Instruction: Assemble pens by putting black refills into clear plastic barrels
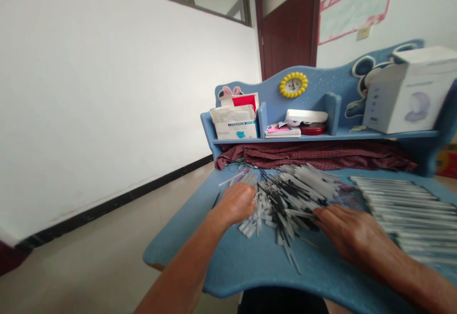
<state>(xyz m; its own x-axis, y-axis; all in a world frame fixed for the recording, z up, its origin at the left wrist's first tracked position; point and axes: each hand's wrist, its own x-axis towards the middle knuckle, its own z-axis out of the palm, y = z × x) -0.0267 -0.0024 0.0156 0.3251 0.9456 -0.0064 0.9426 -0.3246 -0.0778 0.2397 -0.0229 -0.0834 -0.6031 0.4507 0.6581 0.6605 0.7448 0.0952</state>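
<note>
A loose heap of translucent white plastic tubes (307, 180) and thin black sticks that look like pen refills (276, 197) lies between my two hands. At its left edge my left hand (238, 203) is closed in a fist, knuckles up; whatever is in it is hidden. Short clear pieces like pen caps (249, 228) lie just beside and below that fist. My right hand (352, 228) is on the heap's right side, fingers together and bent down by the tube ends; what its fingertips pinch is blurred. Farther right, long slim pen-like rods (410, 214) lie side by side in a row.
The blue desk (228, 266) has a curved front edge. A red plaid cloth (314, 156) lies bunched beneath the shelf (342, 137). On the shelf are a mask box (236, 126), papers (282, 133), a dark red round tin (312, 129) and a large white box (403, 95).
</note>
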